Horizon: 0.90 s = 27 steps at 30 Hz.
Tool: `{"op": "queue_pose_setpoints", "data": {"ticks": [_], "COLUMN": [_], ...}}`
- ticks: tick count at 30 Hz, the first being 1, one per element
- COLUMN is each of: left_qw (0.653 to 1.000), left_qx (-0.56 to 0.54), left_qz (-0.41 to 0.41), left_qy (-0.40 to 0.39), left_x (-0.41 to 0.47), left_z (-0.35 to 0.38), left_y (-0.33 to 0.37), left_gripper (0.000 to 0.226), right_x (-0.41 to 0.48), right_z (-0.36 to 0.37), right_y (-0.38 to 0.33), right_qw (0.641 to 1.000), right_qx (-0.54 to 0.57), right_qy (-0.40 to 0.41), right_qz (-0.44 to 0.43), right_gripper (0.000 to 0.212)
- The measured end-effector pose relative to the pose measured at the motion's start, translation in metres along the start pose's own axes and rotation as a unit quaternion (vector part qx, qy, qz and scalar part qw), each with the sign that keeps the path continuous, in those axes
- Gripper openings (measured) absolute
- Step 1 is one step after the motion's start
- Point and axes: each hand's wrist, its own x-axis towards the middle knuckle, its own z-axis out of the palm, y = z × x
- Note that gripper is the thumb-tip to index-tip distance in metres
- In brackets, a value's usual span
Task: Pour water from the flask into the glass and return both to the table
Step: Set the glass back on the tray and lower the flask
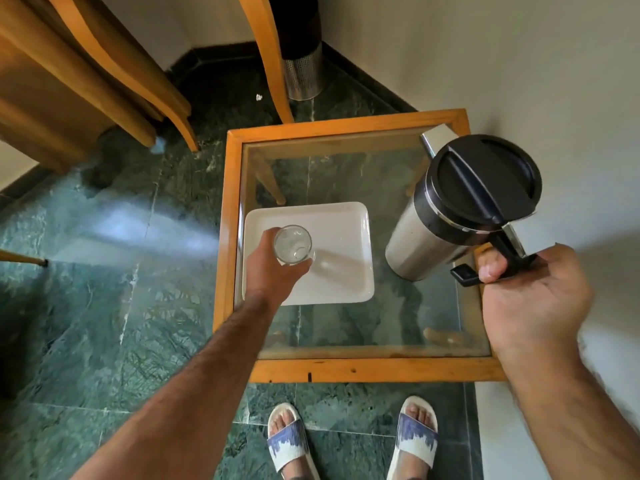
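A clear drinking glass [293, 244] is upright over the left side of a white square tray [341, 233], and my left hand [273, 268] is wrapped around it from the near left. Whether the glass touches the tray I cannot tell. The steel flask [446, 216] with a black lid stands tall over the right part of the glass-topped table [346, 128]. My right hand [530, 292] grips its black handle at the near right. Whether the flask rests on the table or hangs just above it is unclear.
The small table has an orange wooden frame and a wall runs close along its right side. Wooden chair legs [273, 64] and a perforated metal bin [303, 74] stand on the green marble floor beyond. My sandalled feet [289, 441] are at the table's near edge.
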Motion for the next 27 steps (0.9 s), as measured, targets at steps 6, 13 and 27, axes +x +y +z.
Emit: {"op": "queue_pose_setpoints", "data": {"ticks": [6,13,27], "left_qw": [1.0,0.999,0.999], "left_qx": [-0.011,-0.019,-0.004], "left_qz": [-0.021,-0.03,-0.031], "left_qy": [0.003,0.011,0.008], "left_x": [-0.001,-0.002,-0.006], "left_z": [0.009,0.01,0.013], "left_y": [-0.011,-0.012,-0.015], "left_gripper": [0.073,0.073,0.075], "right_x": [0.01,0.012,0.014], "right_z": [0.004,0.002,-0.008], "right_y": [0.003,0.012,0.029], "right_qw": [0.999,0.998,0.998], "right_qx": [0.005,0.004,-0.028], "right_qy": [-0.043,-0.066,-0.055], "right_qz": [-0.016,-0.009,-0.026], "right_gripper": [0.036,0.04,0.042]}}
